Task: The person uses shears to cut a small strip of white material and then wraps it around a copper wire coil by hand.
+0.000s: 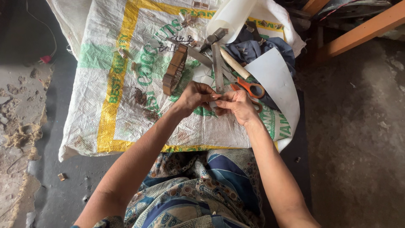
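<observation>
hands meet over the middle of the woven sack, near its front edge. my left hand and right hand both pinch a small grey piece between the fingertips, pressed together on it. just behind lie orange scissors, a hammer and a brown strap. i judge the piece could slip and drop among the scraps on the sack, since so little of it shows between my fingers.
</observation>
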